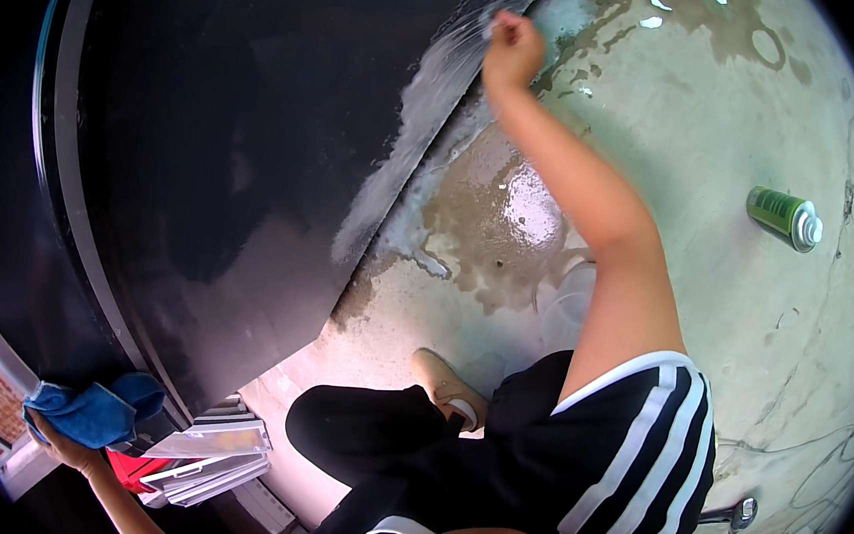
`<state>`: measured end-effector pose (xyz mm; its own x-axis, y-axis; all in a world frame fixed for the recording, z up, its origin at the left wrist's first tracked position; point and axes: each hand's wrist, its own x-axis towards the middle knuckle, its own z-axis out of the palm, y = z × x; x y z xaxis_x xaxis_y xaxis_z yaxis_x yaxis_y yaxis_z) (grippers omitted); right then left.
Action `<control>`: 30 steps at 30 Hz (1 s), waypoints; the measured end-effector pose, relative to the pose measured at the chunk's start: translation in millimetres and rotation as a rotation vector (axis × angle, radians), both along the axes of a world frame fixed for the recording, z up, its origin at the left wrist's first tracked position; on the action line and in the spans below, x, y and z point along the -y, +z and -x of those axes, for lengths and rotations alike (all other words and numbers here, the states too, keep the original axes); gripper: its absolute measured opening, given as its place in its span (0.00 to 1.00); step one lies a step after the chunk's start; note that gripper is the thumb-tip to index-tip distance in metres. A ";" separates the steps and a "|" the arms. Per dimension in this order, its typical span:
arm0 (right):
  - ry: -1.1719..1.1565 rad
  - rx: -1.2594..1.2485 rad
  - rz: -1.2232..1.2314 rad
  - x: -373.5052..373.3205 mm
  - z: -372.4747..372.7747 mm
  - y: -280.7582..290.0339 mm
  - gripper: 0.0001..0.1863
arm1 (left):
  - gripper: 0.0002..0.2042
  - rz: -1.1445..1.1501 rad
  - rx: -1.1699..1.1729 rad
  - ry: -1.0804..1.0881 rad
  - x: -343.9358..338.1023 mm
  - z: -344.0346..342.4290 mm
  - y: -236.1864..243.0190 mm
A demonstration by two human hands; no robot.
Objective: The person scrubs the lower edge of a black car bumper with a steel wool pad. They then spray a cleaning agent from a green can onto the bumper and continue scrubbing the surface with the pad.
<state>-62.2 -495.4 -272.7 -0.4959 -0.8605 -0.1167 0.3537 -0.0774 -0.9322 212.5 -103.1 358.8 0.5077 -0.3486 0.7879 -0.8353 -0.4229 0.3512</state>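
A large, dark glossy panel (227, 131) fills the upper left, with a whitish streaked smear (408, 125) along its right edge. My right hand (514, 53) is at the top of that smear, arm stretched out and fingers curled in. Whatever the fingers may hold is hidden or too small to name. At the lower left, my left hand (57, 444) grips a blue cloth (95, 412) against the frame at the panel's lower left corner. Part of the cloth drapes over the frame, and the fingers are partly covered by it.
A green and silver spray can (784, 218) lies on the concrete floor (716, 290) to the right. Brownish wet patches (479, 241) spread beside the panel. A translucent round container (570, 303) stands by my right arm. White papers or folders (211, 461) and a metal tool (734, 514) lie low.
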 end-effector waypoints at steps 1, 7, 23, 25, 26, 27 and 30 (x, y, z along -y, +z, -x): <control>0.119 0.007 0.123 -39.5 -10.9 18.9 0.05 | 0.22 -0.020 0.003 0.030 -2.4 10.0 -0.1; 0.095 -0.081 -0.077 -31.1 -5.7 -2.5 0.05 | 0.20 -0.555 0.576 0.095 -48.2 -37.8 34.9; 0.415 -0.120 0.117 -100.0 -30.4 27.0 0.06 | 0.20 -0.215 0.141 0.042 -23.5 -15.5 9.8; 0.386 -0.227 0.065 -98.8 -33.8 36.9 0.06 | 0.21 -0.069 -0.023 0.045 -5.3 6.1 3.1; 0.249 -0.158 0.089 -76.8 -30.8 25.5 0.05 | 0.20 -0.207 0.131 0.046 -12.7 -1.2 11.4; 0.111 -0.094 0.116 -47.3 -21.0 8.8 0.05 | 0.20 -0.340 0.280 0.046 -25.9 -17.9 20.6; 0.009 -0.092 -0.059 -10.9 -3.4 23.3 0.04 | 0.20 -0.356 0.275 0.046 -29.4 -24.0 15.9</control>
